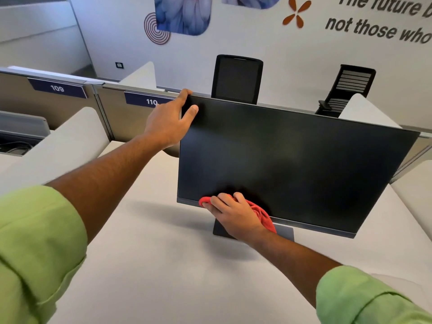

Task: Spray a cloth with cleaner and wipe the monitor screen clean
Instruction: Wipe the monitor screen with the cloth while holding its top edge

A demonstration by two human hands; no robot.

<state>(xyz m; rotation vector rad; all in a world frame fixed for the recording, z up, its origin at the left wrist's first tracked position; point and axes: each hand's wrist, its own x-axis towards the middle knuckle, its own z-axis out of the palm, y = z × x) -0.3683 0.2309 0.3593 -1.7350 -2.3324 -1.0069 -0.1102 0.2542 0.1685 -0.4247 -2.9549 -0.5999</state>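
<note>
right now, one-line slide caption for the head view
Left hand steadies the monitor by its top corner while the right hand presses a red cloth along its lower edge.

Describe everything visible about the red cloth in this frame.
The red cloth looks like soft, textured fabric, bunched into a wad. The right hand presses it against the lower left part of the monitor screen, over the bottom bezel. Most of it is hidden under the hand; its ends show at either side. Whether it is damp cannot be told.

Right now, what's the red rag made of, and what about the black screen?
The red cloth looks like soft woven fabric, maybe microfibre: it bunches and folds under the right hand. The monitor screen looks like matte plastic or coated glass: dark, smooth, with only dull, blurry reflections.
</note>
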